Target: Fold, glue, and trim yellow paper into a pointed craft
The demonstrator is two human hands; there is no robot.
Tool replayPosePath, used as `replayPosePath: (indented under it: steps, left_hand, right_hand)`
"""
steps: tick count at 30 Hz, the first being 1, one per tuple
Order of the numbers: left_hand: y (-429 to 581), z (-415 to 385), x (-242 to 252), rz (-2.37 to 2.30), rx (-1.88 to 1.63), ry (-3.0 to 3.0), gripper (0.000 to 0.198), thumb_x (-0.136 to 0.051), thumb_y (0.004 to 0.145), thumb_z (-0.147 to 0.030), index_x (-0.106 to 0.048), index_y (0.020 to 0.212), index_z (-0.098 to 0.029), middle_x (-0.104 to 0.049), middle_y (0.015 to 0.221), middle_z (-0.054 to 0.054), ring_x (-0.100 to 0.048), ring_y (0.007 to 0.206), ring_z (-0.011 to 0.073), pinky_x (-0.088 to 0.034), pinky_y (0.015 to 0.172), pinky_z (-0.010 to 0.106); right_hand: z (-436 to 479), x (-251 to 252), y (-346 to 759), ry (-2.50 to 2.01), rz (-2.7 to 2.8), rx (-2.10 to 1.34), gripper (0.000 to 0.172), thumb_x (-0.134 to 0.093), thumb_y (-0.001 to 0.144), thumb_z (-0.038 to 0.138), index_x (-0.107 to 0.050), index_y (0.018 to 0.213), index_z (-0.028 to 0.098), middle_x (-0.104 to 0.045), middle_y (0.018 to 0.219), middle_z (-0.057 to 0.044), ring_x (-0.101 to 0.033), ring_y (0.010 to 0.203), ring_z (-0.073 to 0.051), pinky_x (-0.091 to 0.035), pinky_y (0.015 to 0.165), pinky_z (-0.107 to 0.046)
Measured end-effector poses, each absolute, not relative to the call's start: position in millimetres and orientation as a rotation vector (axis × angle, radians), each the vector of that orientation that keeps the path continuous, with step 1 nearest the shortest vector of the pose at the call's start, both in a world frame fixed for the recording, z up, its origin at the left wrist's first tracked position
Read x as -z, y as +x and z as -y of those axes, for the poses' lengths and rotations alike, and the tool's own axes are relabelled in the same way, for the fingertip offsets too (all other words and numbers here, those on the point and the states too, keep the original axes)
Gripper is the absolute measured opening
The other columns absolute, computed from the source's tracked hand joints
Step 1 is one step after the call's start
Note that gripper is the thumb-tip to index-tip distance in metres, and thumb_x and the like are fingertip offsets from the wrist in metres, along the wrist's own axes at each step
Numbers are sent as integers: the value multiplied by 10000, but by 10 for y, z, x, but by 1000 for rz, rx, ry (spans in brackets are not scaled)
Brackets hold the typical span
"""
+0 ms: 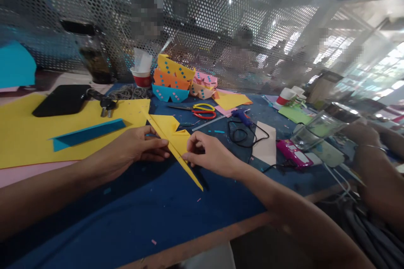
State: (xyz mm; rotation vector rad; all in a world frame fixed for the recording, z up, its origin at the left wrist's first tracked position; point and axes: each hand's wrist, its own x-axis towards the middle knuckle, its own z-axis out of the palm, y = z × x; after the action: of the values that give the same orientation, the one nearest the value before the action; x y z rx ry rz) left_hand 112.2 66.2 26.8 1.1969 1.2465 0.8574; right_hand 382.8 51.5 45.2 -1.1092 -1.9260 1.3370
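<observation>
A folded yellow paper (pixel 176 151) slants between my two hands above the blue table, its long narrow edge toward me. My left hand (pixel 139 145) pinches that strip near its middle from the left. On the other side, my right hand (pixel 210 151) has thumb and fingers curled closed on the paper's right part. Just behind lies another piece of yellow paper (pixel 166 122). Left of my left hand rests a folded blue strip (pixel 90 133) on a large yellow sheet (pixel 19 134). Scissors (pixel 202 111) with red and yellow handles lie beyond my hands.
Folded paper pieces with small squares (pixel 172 77) stand at the back. A glue gun (pixel 242 117) with a black cord lies right, near a pink power strip (pixel 293 154). A phone (pixel 62 100) and keys (pixel 107 105) lie left. At far right, another person's hand (pixel 362 134) is beside a clear jar (pixel 325 124).
</observation>
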Motion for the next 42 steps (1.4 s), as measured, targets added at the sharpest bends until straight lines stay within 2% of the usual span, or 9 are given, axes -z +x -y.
replayPosePath:
  steps: [5, 10, 12, 15, 17, 26, 32, 36, 42]
  left_hand:
    - [1011, -700, -224, -1325, -665, 1386, 572, -960, 750, -766, -793, 959, -260, -936, 967, 127, -909, 805, 307, -771, 709, 367]
    - [849, -529, -327, -1410, -599, 1664, 517, -880, 833, -786, -826, 880, -274, -849, 746, 56, -805, 620, 275, -628, 573, 326]
    - [845, -388, -362, -1414, -724, 2009, 428, -767, 993, -707, -884, 965, -297, -879, 845, 43, -827, 737, 277, -645, 671, 330]
    - [904, -223, -303, -1153, -872, 2372, 315, -698, 1126, -525, -934, 1217, -338, -934, 1243, 61, -887, 1113, 297, -713, 1022, 393]
    - [945, -183, -193, -1010, -925, 2516, 293, -664, 1164, -407, -921, 1290, -343, -933, 1289, 59, -892, 1145, 276, -728, 1052, 385]
    - [928, -202, 30, -738, -972, 2781, 362, -612, 1171, -156, -873, 1392, -274, -915, 1369, 91, -883, 1186, 239, -737, 1030, 323]
    - [942, -178, 18, -742, -952, 2792, 447, -577, 1135, -98, -863, 1426, -280, -907, 1354, 85, -858, 1211, 247, -724, 1051, 332]
    - [953, -180, -10, -726, -990, 2774, 397, -581, 1151, -108, -862, 1377, -273, -917, 1322, 80, -867, 1202, 243, -735, 1029, 328]
    - [958, -168, -58, -728, -1000, 2744, 380, -585, 1153, -120, -855, 1365, -285, -931, 1331, 69, -896, 1153, 230, -744, 985, 303]
  right_hand:
    - [-502, -461, 3838, -1068, 1903, -1463, 379, -984, 982, 371, -625, 976, 251, -741, 854, 57, -749, 739, -151, -570, 765, -304]
    - [-490, -440, 3828, -1079, 1898, -1507, 336, -960, 996, 291, -628, 982, 246, -763, 853, 51, -759, 725, -136, -576, 748, -275]
    - [-489, -428, 3826, -1090, 1898, -1541, 323, -951, 1005, 281, -630, 990, 244, -772, 843, 49, -767, 723, -136, -581, 739, -265]
    - [-483, -427, 3825, -1089, 1907, -1570, 325, -962, 1000, 294, -642, 1006, 240, -781, 842, 51, -777, 720, -134, -585, 736, -254]
    - [-470, -447, 3826, -1093, 1927, -1563, 308, -951, 1008, 287, -648, 1016, 236, -780, 853, 51, -780, 729, -134, -586, 746, -254]
    - [-381, -595, 3876, -1128, 2308, -1216, 40, -755, 1107, 212, -728, 1082, 228, -800, 949, 9, -736, 853, -160, -534, 800, -278]
    - [-339, -646, 3955, -968, 2574, -772, 103, -725, 1146, 150, -803, 1140, 216, -814, 1147, -54, -750, 1006, -188, -523, 897, -308]
    - [-324, -671, 3977, -839, 2680, -697, 116, -727, 1178, 139, -805, 1174, 225, -804, 1236, -68, -765, 1156, -212, -555, 1005, -330]
    - [-353, -662, 3972, -841, 2722, -677, 80, -807, 1151, 150, -786, 1132, 224, -837, 1203, -60, -765, 1159, -229, -556, 1020, -361]
